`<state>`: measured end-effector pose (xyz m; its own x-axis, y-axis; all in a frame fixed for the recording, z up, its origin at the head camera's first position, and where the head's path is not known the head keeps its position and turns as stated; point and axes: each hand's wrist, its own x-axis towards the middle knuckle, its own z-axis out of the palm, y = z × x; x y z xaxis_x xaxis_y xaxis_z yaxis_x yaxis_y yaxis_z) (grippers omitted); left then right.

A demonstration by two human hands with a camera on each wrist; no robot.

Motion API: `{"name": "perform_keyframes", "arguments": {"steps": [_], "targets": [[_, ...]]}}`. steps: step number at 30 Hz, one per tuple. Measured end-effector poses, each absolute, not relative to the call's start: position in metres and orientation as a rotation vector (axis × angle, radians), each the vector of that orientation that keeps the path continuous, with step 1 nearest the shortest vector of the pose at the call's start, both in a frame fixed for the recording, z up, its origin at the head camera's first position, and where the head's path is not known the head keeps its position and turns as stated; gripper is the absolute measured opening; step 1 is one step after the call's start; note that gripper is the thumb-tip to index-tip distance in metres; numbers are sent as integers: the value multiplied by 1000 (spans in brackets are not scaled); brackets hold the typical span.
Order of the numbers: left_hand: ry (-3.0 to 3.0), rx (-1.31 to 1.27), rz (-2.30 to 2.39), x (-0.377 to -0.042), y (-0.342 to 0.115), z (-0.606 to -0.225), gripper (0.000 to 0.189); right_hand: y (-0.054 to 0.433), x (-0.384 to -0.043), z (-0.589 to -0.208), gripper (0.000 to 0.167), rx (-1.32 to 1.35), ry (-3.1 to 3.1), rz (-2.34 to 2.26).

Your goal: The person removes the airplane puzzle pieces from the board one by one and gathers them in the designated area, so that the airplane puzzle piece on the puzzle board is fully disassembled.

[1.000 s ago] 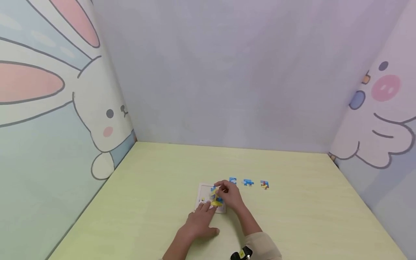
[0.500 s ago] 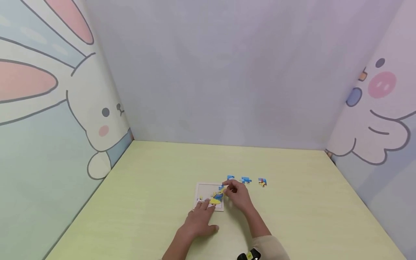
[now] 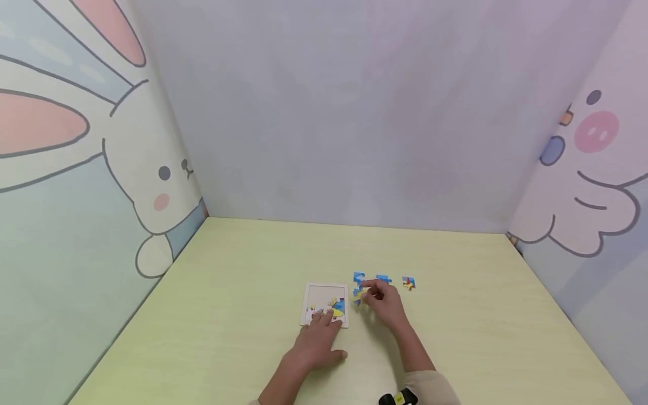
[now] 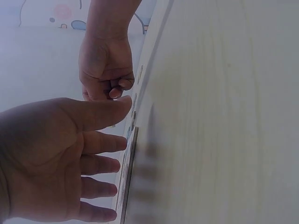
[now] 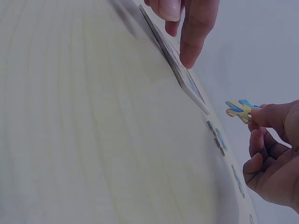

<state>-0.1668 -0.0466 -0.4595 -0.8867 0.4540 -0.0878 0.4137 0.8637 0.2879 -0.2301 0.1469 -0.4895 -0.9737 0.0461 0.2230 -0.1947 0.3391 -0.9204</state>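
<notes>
On tray [image 3: 318,293]: pieces [image 3: 338,305] toward near edge; left hand [image 3: 319,340] straight-fingered there
Right hand [image 3: 385,304]: pinches piece [image 5: 240,111] beside tray's right edge

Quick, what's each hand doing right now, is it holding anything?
Left hand: open, fingers straight, over the puzzle tray.
Right hand: holding a blue-and-yellow jigsaw piece.

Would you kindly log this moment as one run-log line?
left hand: fingers over partly filled puzzle board | right hand: pinches blue-and-yellow piece above table | three loose pieces: on table
</notes>
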Motion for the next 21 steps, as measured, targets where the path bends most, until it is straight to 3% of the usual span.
{"name": "perform_keyframes", "arguments": {"steps": [21], "targets": [[2862, 695, 359, -169, -42, -462, 59, 185, -231, -495, 18, -59, -2402, 1674]]}}
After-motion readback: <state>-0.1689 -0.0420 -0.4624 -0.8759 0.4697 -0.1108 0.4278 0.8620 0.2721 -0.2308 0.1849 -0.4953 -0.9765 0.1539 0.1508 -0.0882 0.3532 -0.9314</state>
